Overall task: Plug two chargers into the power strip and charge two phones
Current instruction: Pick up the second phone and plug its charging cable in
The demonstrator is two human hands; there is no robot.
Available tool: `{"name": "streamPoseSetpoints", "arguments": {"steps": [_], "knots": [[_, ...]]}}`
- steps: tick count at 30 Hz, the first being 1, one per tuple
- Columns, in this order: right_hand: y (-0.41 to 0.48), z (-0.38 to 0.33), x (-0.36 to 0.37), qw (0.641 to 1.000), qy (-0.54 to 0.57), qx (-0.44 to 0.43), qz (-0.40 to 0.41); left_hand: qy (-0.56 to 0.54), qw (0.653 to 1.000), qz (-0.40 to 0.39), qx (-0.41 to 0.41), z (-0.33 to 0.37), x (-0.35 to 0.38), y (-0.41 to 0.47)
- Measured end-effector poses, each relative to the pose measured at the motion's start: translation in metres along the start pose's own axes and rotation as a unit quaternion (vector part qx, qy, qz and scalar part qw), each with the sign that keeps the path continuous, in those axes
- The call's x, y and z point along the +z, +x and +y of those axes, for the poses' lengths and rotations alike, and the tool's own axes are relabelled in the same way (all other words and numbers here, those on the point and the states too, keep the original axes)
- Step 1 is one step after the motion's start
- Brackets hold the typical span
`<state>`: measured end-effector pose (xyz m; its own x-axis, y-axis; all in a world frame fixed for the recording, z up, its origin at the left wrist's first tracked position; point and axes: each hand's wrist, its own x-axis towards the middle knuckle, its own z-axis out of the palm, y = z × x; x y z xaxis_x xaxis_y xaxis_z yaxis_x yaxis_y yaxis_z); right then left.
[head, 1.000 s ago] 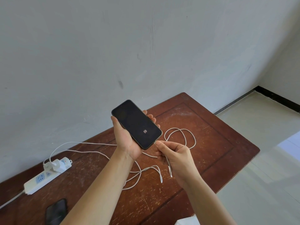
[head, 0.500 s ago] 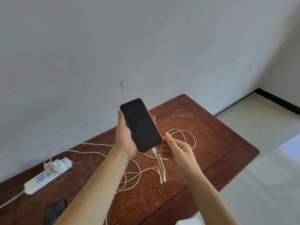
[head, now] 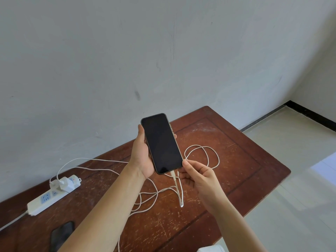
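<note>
**Phone in hand, cable at its near end**

The left hand wraps its fingers around a dark-screened phone above the wooden table — a white cable plugged into its near end. The right hand is half-curled, thumb touching the phone's near right corner. Two chargers sit in the power strip, far left; a second phone lies nearer.

The black slab-shaped phone now stands more upright in the left hand, its screen dark where a small mark glowed a second ago. The right hand has let go of the white cable plug, which sits in the phone's bottom edge, and now hangs loosely curled beside it.
</note>
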<state>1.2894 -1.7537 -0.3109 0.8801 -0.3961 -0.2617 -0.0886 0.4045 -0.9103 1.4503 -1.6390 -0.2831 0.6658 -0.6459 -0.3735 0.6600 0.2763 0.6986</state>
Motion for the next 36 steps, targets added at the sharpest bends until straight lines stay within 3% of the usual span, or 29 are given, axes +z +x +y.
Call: {"name": "streamPoseSetpoints", "arguments": {"steps": [12,19,24,26,28,30,33,36], "knots": [[0.004,0.006,-0.006,1.0,0.004,-0.006,-0.011,-0.005,1.0,0.008,-0.004,-0.001,0.003,0.002],[0.008,0.013,-0.011,1.0,-0.006,-0.021,-0.009,0.012,0.998,0.059,-0.011,-0.006,0.0,0.006],[0.015,0.029,-0.02,1.0,-0.004,0.023,0.001,0.008,0.995,0.095,-0.031,-0.018,-0.008,0.009],[0.023,0.045,-0.026,0.997,-0.016,0.069,0.043,0.002,0.993,0.112,-0.039,-0.022,-0.012,0.01],[0.031,0.07,-0.032,0.984,-0.072,0.12,0.114,0.0,0.99,0.13,-0.047,-0.026,-0.017,0.01],[0.036,0.094,-0.038,0.954,-0.201,0.162,0.153,0.005,0.988,0.144,-0.056,-0.029,-0.023,0.009],[0.041,0.12,-0.041,0.907,-0.335,0.231,0.106,0.022,0.986,0.153,-0.064,-0.033,-0.028,0.01],[0.043,0.135,-0.047,0.893,-0.364,0.253,0.076,0.029,0.984,0.163,-0.072,-0.038,-0.029,0.013]]}}
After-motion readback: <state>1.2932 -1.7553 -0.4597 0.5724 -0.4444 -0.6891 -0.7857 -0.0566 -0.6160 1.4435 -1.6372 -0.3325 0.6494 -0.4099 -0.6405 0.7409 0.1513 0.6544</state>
